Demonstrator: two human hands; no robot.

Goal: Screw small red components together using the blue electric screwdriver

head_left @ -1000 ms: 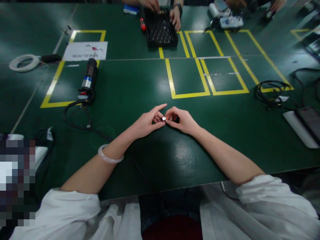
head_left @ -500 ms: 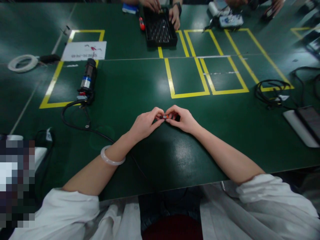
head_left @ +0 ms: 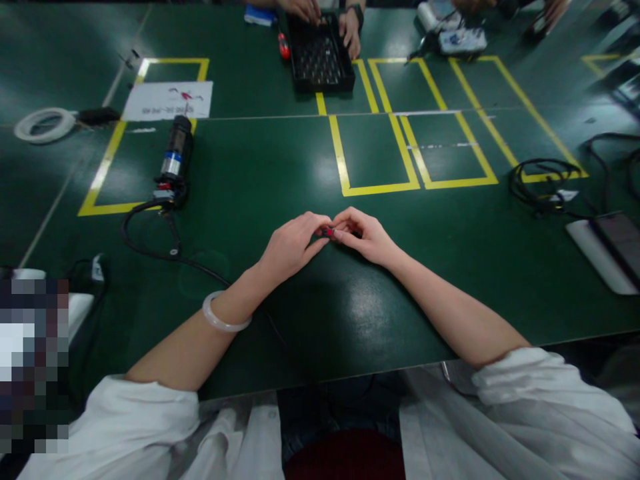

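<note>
Over the green table [head_left: 270,173], my left hand [head_left: 295,243] and my right hand [head_left: 367,237] meet fingertip to fingertip. Both are closed in a pinch on one small red and dark part [head_left: 329,232]. The fingers cover most of it, and its kind is too small to make out. A white bangle [head_left: 220,317] circles my left wrist. Beyond my left forearm lies a black cylindrical tool [head_left: 175,153] with a silver and blue band, its black cable [head_left: 200,267] running under that forearm.
At the far side, a co-worker's hands [head_left: 350,33] are at a black tray [head_left: 325,87] of small parts, with a red-handled tool [head_left: 283,47] beside it. A paper sheet [head_left: 150,100] and a white ring coil [head_left: 45,127] lie left. Coiled cable [head_left: 540,187] and a phone-like slab [head_left: 620,240] lie right.
My right fingers have shifted slightly on the small part, and it shows more red and less silver now. Both hands stay in nearly the same place.
</note>
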